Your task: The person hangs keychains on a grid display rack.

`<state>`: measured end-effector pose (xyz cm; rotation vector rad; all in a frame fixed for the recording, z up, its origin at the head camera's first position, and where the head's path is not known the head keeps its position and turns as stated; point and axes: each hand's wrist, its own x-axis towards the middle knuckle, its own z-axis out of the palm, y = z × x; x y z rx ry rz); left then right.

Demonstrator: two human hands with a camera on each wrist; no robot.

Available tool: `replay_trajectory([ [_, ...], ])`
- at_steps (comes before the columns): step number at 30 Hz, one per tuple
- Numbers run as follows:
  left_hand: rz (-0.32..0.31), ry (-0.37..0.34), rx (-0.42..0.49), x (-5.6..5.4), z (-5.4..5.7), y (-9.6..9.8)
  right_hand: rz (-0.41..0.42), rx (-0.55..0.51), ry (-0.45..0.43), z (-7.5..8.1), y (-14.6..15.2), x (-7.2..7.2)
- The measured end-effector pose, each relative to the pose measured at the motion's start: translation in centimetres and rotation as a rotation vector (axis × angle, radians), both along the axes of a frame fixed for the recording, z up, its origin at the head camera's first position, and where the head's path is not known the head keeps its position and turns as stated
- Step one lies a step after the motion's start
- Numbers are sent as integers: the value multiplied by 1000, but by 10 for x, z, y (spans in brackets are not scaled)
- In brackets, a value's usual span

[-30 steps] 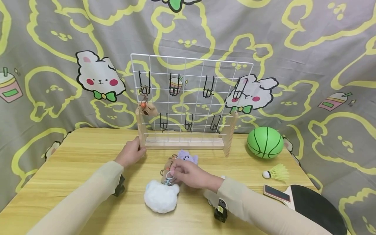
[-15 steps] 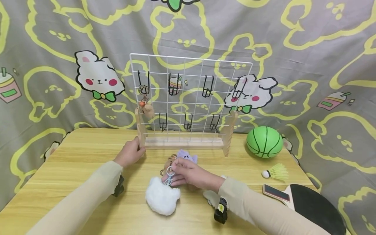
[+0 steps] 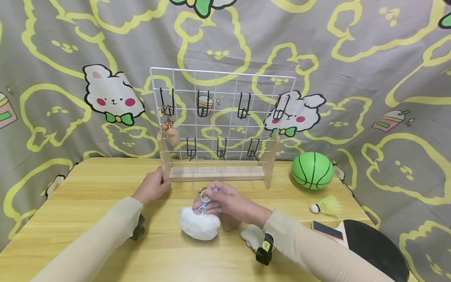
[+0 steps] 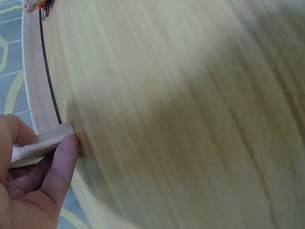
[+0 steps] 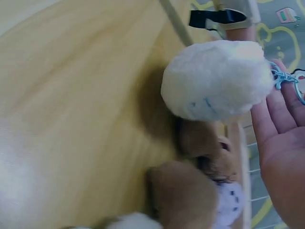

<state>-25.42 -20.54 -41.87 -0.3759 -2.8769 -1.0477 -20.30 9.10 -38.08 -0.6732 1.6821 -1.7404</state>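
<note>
My left hand grips the wooden left foot of a white wire grid rack. Between thumb and fingers, my right hand pinches the light blue key ring of a white fluffy plush keychain. In the right wrist view the white plush hangs by its blue clasp, apart from the tabletop. Beneath and behind that hand lie several other plushes, among them a brown one and a lilac one, partly hidden in the head view.
Several black hooks hang on the grid; a brown plush keychain dangles from the upper left one. To the right are a green ball, a yellow shuttlecock and a black paddle. A whitish plush lies near my right wrist.
My right hand has moved slightly forward and drawn the white plush with it, up off the table. The head view has shifted a little. My left hand keeps its hold on the rack.
</note>
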Motion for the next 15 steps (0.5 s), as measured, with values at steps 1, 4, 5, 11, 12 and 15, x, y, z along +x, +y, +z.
replay_trajectory([
  [1,-2,5,0,0,-1,0,-7,-11,6,3,0,-1],
  [4,6,-4,2,-1,-2,-1,-33,-30,41,15,1,-6],
  [5,6,-6,2,-1,-2,-1,-49,-35,53,20,1,-7],
  [11,11,-24,-1,-2,-2,-2,-135,-39,203,54,-1,-15],
  [12,12,-28,-3,-2,-1,-2,-147,-42,226,59,-3,-18],
  [15,14,-34,-6,-2,-1,-2,-184,-58,286,76,-7,-24],
])
